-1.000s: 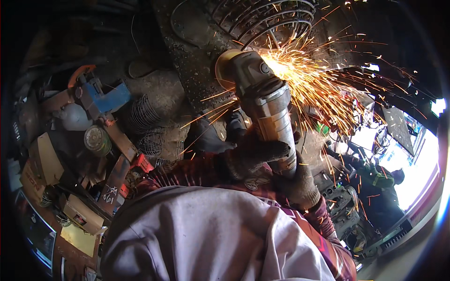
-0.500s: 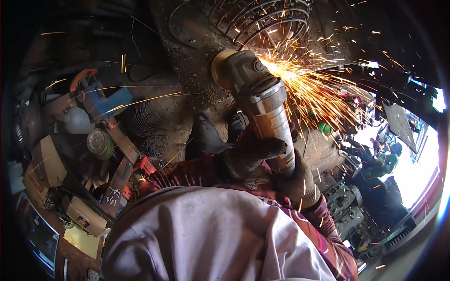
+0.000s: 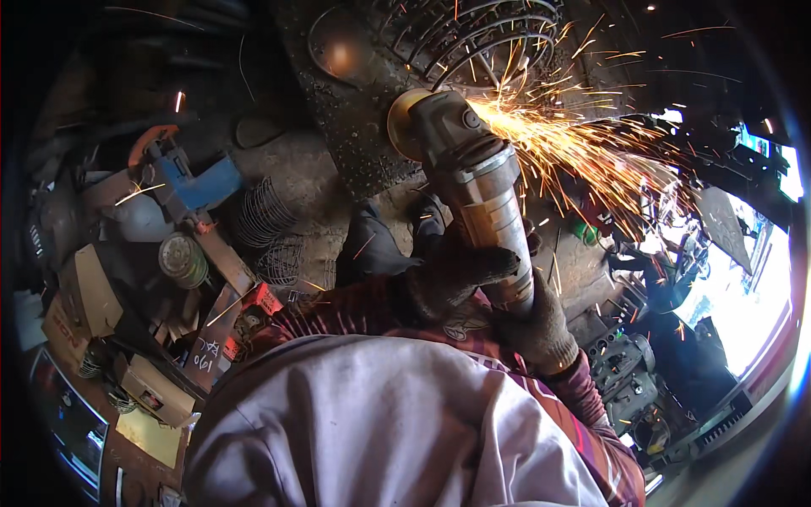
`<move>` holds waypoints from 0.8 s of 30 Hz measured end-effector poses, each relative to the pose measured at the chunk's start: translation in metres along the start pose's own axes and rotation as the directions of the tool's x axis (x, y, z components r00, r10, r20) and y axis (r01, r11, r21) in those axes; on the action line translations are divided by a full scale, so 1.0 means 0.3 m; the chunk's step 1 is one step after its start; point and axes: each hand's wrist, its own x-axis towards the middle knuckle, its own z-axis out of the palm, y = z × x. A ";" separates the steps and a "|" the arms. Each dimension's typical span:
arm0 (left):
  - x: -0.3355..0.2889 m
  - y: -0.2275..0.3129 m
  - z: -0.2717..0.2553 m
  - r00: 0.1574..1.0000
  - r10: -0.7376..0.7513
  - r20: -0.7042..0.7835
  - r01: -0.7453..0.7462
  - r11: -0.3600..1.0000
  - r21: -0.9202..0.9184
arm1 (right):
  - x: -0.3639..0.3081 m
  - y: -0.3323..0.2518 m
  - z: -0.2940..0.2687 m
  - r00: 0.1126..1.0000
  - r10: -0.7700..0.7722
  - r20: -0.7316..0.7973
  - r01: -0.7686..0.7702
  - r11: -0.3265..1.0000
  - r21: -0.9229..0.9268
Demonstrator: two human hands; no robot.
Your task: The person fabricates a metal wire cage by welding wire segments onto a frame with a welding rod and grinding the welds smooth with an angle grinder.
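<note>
An angle grinder (image 3: 490, 198) points away from me, tilted a little to the left, with both my gloved hands on its body. My left hand (image 3: 452, 270) wraps round the middle of the body. Behind it my right hand (image 3: 545, 329) grips the rear end. The round disc (image 3: 407, 125) shows on the left of the grinder's head. Orange sparks (image 3: 549, 144) spray from the head to the right. Just beyond lies a coiled frame of curved metal rods (image 3: 481, 42) on a dark metal table (image 3: 363, 144). The exact contact point is hidden behind the grinder's head.
At left stand a blue clamp-like tool (image 3: 207, 182), wire coils (image 3: 266, 215), a round tin (image 3: 182, 258) and a cardboard box (image 3: 152, 389). An engine-like metal machine (image 3: 625, 376) is at right, near a bright opening. Below the table are my legs (image 3: 372, 241).
The grinder has shifted very slightly to the right in the picture, and the sparks have changed shape. Both hands keep their hold. A glow now shows on the table's far left part.
</note>
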 end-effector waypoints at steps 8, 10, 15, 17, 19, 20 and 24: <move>-0.007 0.021 0.010 0.998 -0.063 -0.013 0.063 0.998 0.025 | -0.004 -0.009 0.007 1.000 0.002 -0.014 -0.001 0.996 0.093; -0.010 0.023 0.010 0.998 -0.064 -0.001 0.064 0.998 0.020 | -0.008 0.003 0.009 0.995 -0.090 -0.040 0.094 0.989 0.114; -0.001 -0.010 -0.016 0.998 -0.060 0.006 0.060 0.996 -0.072 | -0.012 -0.009 0.003 1.000 -0.024 -0.013 0.024 1.000 0.001; 0.004 -0.005 -0.004 0.999 -0.033 -0.009 0.033 0.999 -0.044 | -0.012 -0.001 -0.002 1.000 -0.014 -0.008 0.014 1.000 -0.008; 0.004 -0.012 -0.014 0.999 -0.044 0.011 0.044 0.999 -0.030 | -0.015 0.003 -0.002 1.000 -0.018 -0.007 0.017 1.000 -0.007; 0.005 -0.026 -0.040 0.997 -0.068 0.029 0.069 0.997 -0.030 | -0.015 -0.004 -0.004 1.000 -0.022 -0.006 0.022 1.000 -0.014; -0.002 -0.022 -0.040 0.996 -0.086 0.019 0.086 0.996 -0.010 | -0.009 -0.019 0.001 1.000 -0.011 0.009 0.011 1.000 0.028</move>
